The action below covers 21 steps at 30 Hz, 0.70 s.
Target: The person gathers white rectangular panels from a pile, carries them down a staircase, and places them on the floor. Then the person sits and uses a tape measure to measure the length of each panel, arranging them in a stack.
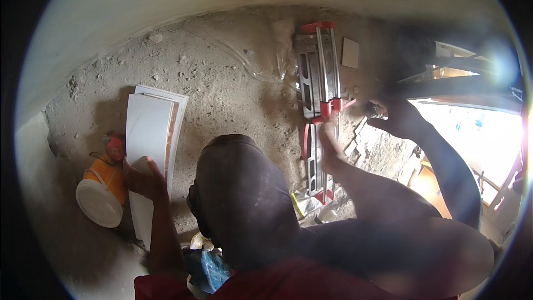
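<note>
A stack of long white tiles (147, 128) lies at the left, with brown showing along one edge. My left hand (145, 178) is closed on the front tile, thumb on its face and fingers at its left edge. Right of the middle stands a manual tile cutter (318, 72) with twin silver rails and red end pieces. What looks like my bare right foot (330, 139) rests against its red slide. Further right, my right hand (397, 119) curls its fingers round a small dark thing, mostly in shadow. A large dark rounded shape (244, 189), apparently my knee, hides the ground between.
Beside the tiles are a red and black tape measure (115, 147) and an orange bucket (102, 180) with a white lid. A small square tile (350, 53) lies past the cutter. Tile offcuts (358, 139) lie to its right. A blue bag (208, 269) sits low down.
</note>
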Each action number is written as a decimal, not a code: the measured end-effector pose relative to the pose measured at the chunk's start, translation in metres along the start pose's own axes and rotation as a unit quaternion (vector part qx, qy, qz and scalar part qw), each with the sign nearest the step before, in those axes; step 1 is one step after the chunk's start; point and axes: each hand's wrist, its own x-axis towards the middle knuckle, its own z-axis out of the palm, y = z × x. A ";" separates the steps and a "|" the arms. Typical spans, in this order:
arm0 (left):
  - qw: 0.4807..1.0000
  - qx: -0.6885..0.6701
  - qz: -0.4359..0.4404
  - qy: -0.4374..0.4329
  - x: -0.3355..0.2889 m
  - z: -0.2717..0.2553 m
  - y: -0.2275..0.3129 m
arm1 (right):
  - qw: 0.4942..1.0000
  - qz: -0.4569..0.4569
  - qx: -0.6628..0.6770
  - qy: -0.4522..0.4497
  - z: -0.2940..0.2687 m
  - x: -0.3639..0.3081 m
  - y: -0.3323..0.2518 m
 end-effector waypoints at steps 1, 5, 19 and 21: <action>1.000 0.006 0.004 0.002 0.000 0.000 -0.001 | 1.000 0.022 0.002 -0.021 0.000 0.002 0.003; 1.000 0.008 0.000 0.013 0.001 0.008 -0.004 | 0.997 0.060 0.017 0.045 0.049 0.037 0.036; 0.999 -0.045 -0.009 0.003 0.002 0.007 0.001 | 0.935 0.146 0.224 0.235 0.338 0.022 0.080; 0.997 -0.058 0.022 0.039 0.001 0.006 0.004 | 0.862 0.205 0.412 0.212 0.363 0.031 0.073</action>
